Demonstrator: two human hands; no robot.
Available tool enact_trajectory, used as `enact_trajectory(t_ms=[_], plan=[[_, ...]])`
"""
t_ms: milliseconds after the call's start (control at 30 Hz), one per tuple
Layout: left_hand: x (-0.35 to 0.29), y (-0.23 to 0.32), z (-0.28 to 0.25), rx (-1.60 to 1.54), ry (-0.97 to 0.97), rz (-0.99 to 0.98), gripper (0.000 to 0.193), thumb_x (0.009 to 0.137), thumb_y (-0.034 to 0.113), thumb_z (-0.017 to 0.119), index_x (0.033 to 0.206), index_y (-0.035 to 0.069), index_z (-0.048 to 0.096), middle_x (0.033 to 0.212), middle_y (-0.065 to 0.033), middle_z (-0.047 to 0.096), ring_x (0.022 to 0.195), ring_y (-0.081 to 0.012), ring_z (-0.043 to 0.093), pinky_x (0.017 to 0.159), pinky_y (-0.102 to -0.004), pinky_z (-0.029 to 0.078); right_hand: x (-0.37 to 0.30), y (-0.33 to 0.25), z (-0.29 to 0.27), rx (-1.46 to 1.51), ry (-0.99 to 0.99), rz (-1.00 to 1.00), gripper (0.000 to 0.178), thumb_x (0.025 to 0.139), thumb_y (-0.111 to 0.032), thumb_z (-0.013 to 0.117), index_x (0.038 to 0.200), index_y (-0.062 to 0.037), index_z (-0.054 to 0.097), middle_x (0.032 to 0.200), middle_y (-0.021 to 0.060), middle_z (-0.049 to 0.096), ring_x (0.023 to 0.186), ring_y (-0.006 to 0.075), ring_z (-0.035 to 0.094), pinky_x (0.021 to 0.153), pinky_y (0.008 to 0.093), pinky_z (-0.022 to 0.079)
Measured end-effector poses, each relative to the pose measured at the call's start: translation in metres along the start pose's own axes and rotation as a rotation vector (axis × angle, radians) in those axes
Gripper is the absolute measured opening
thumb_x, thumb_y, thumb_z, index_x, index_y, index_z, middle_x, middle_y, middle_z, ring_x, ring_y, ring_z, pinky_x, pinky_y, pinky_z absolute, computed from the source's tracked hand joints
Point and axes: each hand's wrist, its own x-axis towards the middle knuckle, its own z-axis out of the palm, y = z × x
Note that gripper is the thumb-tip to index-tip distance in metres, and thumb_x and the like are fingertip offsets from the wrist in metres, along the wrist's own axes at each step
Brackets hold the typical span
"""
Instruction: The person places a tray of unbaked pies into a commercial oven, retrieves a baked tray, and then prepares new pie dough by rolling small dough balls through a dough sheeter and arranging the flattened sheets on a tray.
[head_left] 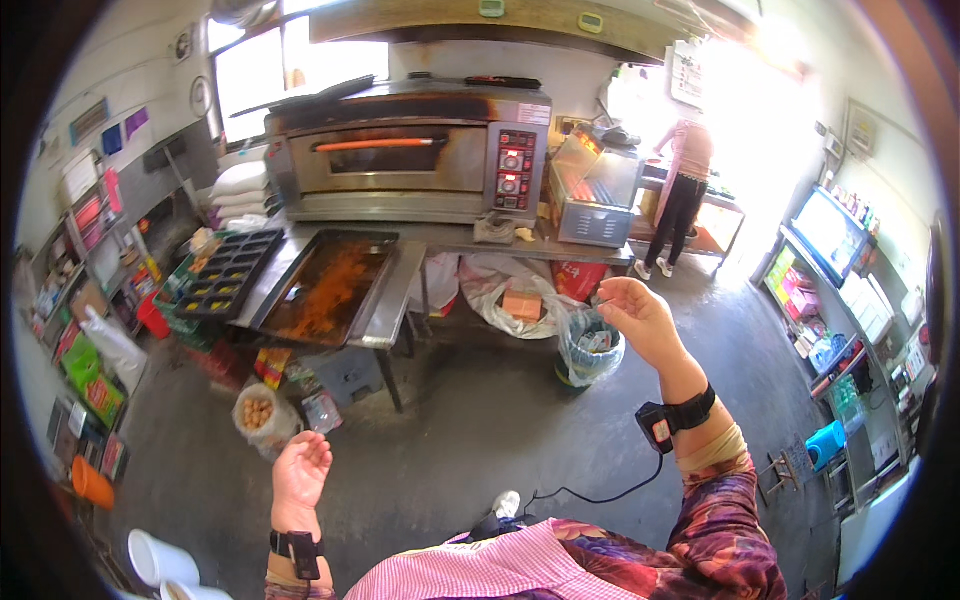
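My right hand is raised over the floor, its thumb and fingers pinched together. Whatever lies between those fingertips is too small to make out. Just beyond it stands a waste bin lined with a clear plastic bag. My left hand hangs lower at the left, fingers loosely bent and apart, with nothing seen in it. Nearest to that hand is a bag of eggs on the floor. A black strap with a small device is around each forearm.
A deck oven stands behind a metal table with an oily baking tray and a dark mould pan. A glass-sided warmer is beside it. Another person stands at the far right. Shelves line both sides; a cable hangs from my right forearm.
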Motion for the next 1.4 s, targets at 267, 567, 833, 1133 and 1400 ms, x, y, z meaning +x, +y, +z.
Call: enact_trajectory(t_ms=[267,567,833,1133,1400], plan=[[0.274,-0.085,0.136,-0.032,0.000,-0.211,0.016,0.083,0.008,0.053,0.095,0.004,0.063,0.090,-0.0104,0.067,0.082,-0.0229,0.065,0.075,-0.0362,0.054,0.277,0.106,-0.056,-0.281,0.117,-0.144,0.029,0.084,-0.009,0.064,0.111,-0.0027,0.059,0.098,0.0033,0.064,0.088,0.0092,0.059,0.079,0.0246,0.048],[0.539,-0.111,0.209,-0.028,0.092,-0.227,0.017,0.083,0.009,0.052,0.096,0.003,0.061,0.091,-0.0102,0.066,0.082,-0.0219,0.064,0.077,-0.0348,0.052,0.601,0.168,-0.114,-0.692,0.338,-0.262,0.032,0.081,-0.022,0.064,0.109,-0.0060,0.063,0.089,0.0072,0.067,0.082,0.0157,0.063,0.076,0.0290,0.049],[0.844,-0.158,0.313,-0.077,-0.009,-0.361,0.016,0.081,0.009,0.052,0.093,0.003,0.061,0.090,-0.0109,0.067,0.082,-0.0235,0.065,0.074,-0.0370,0.054,0.859,0.233,-0.172,-1.022,0.533,-0.314,0.034,0.077,-0.026,0.063,0.110,-0.0171,0.064,0.114,0.0138,0.063,0.104,0.0281,0.060,0.091,0.0365,0.044],[1.045,-0.258,0.434,0.126,-0.015,-0.514,0.016,0.080,0.007,0.052,0.092,0.002,0.060,0.086,-0.0115,0.065,0.080,-0.0259,0.063,0.076,-0.0387,0.052,1.074,0.232,-0.270,-1.226,0.774,-0.666,0.032,0.071,-0.020,0.061,0.100,-0.0083,0.067,0.140,0.0160,0.043,0.128,0.0369,0.039,0.106,0.0417,0.035],[1.138,-0.346,0.429,0.399,-0.105,-0.572,0.021,0.079,0.015,0.059,0.094,0.002,0.057,0.086,-0.0122,0.063,0.071,-0.0238,0.061,0.067,-0.0349,0.051,1.124,0.236,-0.280,-1.714,0.971,-0.539,0.021,0.075,-0.009,0.051,0.088,-0.0030,0.066,0.137,0.0203,0.044,0.135,0.0351,0.030,0.112,0.0484,0.022]])
